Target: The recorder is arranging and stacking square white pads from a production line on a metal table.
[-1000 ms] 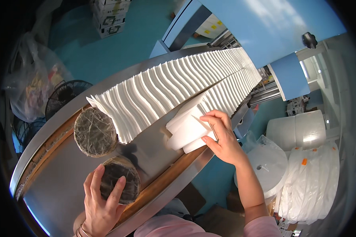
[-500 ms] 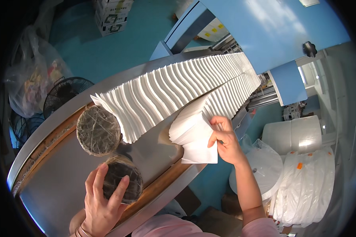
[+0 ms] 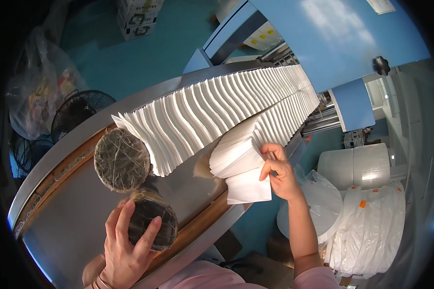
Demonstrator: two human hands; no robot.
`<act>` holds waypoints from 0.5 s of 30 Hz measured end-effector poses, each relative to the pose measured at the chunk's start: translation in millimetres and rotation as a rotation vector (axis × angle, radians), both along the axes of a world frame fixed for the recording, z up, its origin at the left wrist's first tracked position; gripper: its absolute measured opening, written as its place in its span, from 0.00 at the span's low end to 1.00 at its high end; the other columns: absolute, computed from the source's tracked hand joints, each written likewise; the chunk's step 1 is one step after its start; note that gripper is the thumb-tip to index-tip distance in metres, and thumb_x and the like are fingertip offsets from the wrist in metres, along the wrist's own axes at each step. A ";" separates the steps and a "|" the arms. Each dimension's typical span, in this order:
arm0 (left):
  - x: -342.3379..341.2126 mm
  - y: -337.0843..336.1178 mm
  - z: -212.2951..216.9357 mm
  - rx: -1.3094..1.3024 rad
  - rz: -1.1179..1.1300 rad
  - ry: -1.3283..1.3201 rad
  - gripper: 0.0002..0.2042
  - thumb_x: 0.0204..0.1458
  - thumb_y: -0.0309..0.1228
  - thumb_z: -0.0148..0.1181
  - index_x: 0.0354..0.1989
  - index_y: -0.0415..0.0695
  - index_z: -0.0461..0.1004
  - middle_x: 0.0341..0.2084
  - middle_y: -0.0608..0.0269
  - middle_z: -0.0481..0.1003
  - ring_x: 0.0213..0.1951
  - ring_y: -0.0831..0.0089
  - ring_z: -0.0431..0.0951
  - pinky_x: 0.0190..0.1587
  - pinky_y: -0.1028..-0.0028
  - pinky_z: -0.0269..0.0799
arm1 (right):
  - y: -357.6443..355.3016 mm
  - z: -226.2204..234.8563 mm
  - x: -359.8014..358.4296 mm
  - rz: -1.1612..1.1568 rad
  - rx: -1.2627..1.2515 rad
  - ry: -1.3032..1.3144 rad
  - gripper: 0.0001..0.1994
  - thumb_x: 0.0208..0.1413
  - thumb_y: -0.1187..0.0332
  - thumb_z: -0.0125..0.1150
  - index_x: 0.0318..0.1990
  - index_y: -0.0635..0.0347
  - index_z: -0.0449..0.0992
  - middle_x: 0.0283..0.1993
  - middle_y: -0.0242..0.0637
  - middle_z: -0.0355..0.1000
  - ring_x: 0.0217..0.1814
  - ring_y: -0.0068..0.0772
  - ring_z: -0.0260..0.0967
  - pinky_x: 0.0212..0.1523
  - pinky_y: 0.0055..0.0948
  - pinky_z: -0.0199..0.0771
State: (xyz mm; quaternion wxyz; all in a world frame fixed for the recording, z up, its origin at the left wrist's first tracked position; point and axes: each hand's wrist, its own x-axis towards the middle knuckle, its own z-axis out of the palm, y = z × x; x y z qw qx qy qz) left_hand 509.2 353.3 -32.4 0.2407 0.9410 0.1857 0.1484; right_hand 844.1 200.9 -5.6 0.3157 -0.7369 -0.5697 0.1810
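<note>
My left hand (image 3: 125,241) grips a dark round block (image 3: 152,221) wrapped in clear tape, its fingers spread over the top and side. A matching tape-wrapped block (image 3: 122,161) stands just beyond it, against the front end of the far row of folded white paper napkins (image 3: 193,115). Alongside runs a nearer row of napkins (image 3: 275,118). At that row's front end, the thumb and fingers of my right hand (image 3: 280,173) pinch the edge of the front napkins (image 3: 248,185). One white sheet hangs down there over the conveyor's wooden side rail.
Both rows lie on a metal conveyor table (image 3: 77,216) leading to a blue machine (image 3: 337,38). Large wrapped paper rolls (image 3: 366,226) stand at the right. At the left are a black fan (image 3: 79,113) and a clear plastic bag (image 3: 41,91). Boxes (image 3: 137,19) are stacked beyond.
The fanned front napkins under my right hand now stand closer together, with the lower sheet more distinct below them. My left hand and its block have shifted slightly right.
</note>
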 end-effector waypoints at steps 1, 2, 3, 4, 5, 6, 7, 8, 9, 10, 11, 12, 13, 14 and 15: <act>-0.9 0.1 0.9 0.000 0.001 0.000 0.37 0.24 0.27 0.69 0.53 0.52 0.66 0.58 0.40 0.52 0.51 0.41 0.61 0.45 0.52 0.67 | 1.3 2.4 -1.0 -0.002 -0.001 0.002 0.14 0.29 0.93 0.46 0.19 0.61 0.69 0.48 0.38 0.58 0.53 0.38 0.58 0.52 0.27 0.59; -1.9 0.1 1.3 -0.001 0.002 -0.002 0.37 0.24 0.27 0.69 0.53 0.52 0.66 0.58 0.40 0.52 0.51 0.41 0.61 0.45 0.52 0.67 | 2.3 4.6 -2.0 -0.003 -0.003 0.004 0.14 0.29 0.93 0.46 0.19 0.61 0.69 0.48 0.38 0.58 0.53 0.38 0.58 0.51 0.26 0.60; -1.3 0.1 0.3 0.000 0.003 0.001 0.37 0.24 0.27 0.69 0.53 0.52 0.66 0.58 0.41 0.52 0.51 0.41 0.61 0.45 0.52 0.67 | 2.5 4.3 -1.4 -0.003 -0.005 0.005 0.14 0.29 0.93 0.46 0.19 0.61 0.69 0.48 0.38 0.58 0.53 0.38 0.58 0.51 0.26 0.60; -0.9 0.2 -0.3 0.002 0.003 0.003 0.38 0.24 0.27 0.69 0.53 0.53 0.66 0.58 0.41 0.52 0.51 0.41 0.61 0.45 0.52 0.67 | 2.7 4.2 -0.8 -0.003 -0.009 -0.007 0.14 0.29 0.92 0.47 0.19 0.61 0.69 0.48 0.38 0.58 0.53 0.37 0.58 0.49 0.25 0.61; -0.5 0.5 -0.3 0.001 0.004 0.004 0.38 0.24 0.27 0.69 0.53 0.53 0.66 0.58 0.41 0.52 0.51 0.41 0.61 0.45 0.52 0.67 | 3.0 4.1 -0.2 -0.003 -0.013 -0.020 0.14 0.29 0.92 0.47 0.19 0.61 0.69 0.48 0.38 0.59 0.53 0.37 0.58 0.47 0.25 0.62; -0.2 0.8 -0.4 0.003 0.001 0.005 0.38 0.24 0.27 0.69 0.53 0.53 0.66 0.58 0.41 0.52 0.51 0.41 0.61 0.45 0.52 0.67 | 2.6 3.8 0.1 -0.003 -0.015 -0.019 0.14 0.29 0.92 0.47 0.19 0.61 0.69 0.48 0.38 0.59 0.53 0.37 0.58 0.47 0.25 0.62; 0.1 1.1 -0.3 0.007 -0.001 0.005 0.37 0.24 0.27 0.69 0.53 0.53 0.66 0.58 0.41 0.52 0.51 0.41 0.61 0.45 0.52 0.67 | 2.5 3.6 0.5 -0.002 -0.014 -0.018 0.13 0.30 0.92 0.48 0.19 0.61 0.69 0.48 0.37 0.59 0.53 0.36 0.58 0.44 0.24 0.63; 0.2 1.4 -0.2 0.006 -0.001 0.006 0.37 0.24 0.27 0.69 0.53 0.53 0.66 0.58 0.41 0.52 0.51 0.41 0.61 0.45 0.52 0.67 | 2.8 3.5 0.6 0.000 -0.011 -0.018 0.13 0.30 0.92 0.48 0.19 0.60 0.69 0.48 0.37 0.59 0.53 0.36 0.58 0.41 0.22 0.64; 0.2 1.3 -0.9 0.004 -0.002 -0.002 0.37 0.24 0.28 0.69 0.53 0.53 0.66 0.58 0.41 0.52 0.51 0.41 0.61 0.45 0.53 0.67 | 2.7 3.9 0.0 -0.001 -0.014 -0.018 0.13 0.30 0.92 0.48 0.19 0.60 0.69 0.48 0.37 0.59 0.53 0.36 0.58 0.41 0.22 0.64; 0.2 1.2 -1.5 0.003 -0.003 -0.009 0.37 0.24 0.28 0.69 0.53 0.53 0.66 0.58 0.41 0.52 0.51 0.41 0.61 0.45 0.53 0.67 | 3.1 5.0 -0.8 -0.006 -0.018 -0.020 0.13 0.30 0.92 0.49 0.19 0.60 0.69 0.48 0.37 0.59 0.53 0.35 0.58 0.39 0.22 0.64; 0.0 1.3 -1.9 0.001 -0.004 -0.008 0.37 0.24 0.28 0.69 0.53 0.53 0.66 0.58 0.41 0.52 0.51 0.41 0.61 0.45 0.53 0.67 | 3.4 5.6 -1.7 -0.010 -0.021 -0.022 0.13 0.31 0.92 0.49 0.19 0.60 0.69 0.48 0.37 0.59 0.52 0.35 0.58 0.37 0.21 0.65; -0.2 1.3 -2.5 0.004 -0.005 -0.011 0.37 0.24 0.28 0.69 0.53 0.53 0.66 0.58 0.41 0.52 0.51 0.41 0.61 0.45 0.53 0.67 | 3.4 5.4 -2.8 -0.011 -0.023 -0.022 0.13 0.31 0.92 0.49 0.19 0.60 0.69 0.48 0.37 0.59 0.52 0.35 0.58 0.37 0.21 0.65; -0.4 1.4 -3.0 0.007 -0.006 -0.013 0.37 0.25 0.28 0.69 0.53 0.53 0.66 0.57 0.42 0.52 0.50 0.41 0.61 0.45 0.53 0.67 | 3.6 4.9 -4.2 -0.026 -0.009 -0.007 0.12 0.30 0.90 0.49 0.19 0.60 0.69 0.47 0.38 0.59 0.51 0.35 0.59 0.44 0.23 0.61; -0.6 1.5 -3.3 0.006 -0.006 -0.013 0.37 0.25 0.28 0.69 0.53 0.53 0.66 0.57 0.42 0.52 0.50 0.41 0.61 0.45 0.53 0.67 | 3.8 4.5 -5.2 -0.040 0.004 0.007 0.11 0.30 0.88 0.49 0.19 0.59 0.69 0.46 0.39 0.60 0.49 0.35 0.60 0.51 0.25 0.57; -0.9 1.3 -3.1 -0.002 -0.004 -0.014 0.37 0.25 0.28 0.69 0.53 0.53 0.66 0.57 0.42 0.52 0.50 0.42 0.61 0.45 0.53 0.67 | 4.0 4.9 -5.4 -0.039 0.004 0.007 0.11 0.30 0.88 0.49 0.19 0.59 0.69 0.46 0.39 0.60 0.49 0.35 0.60 0.51 0.25 0.57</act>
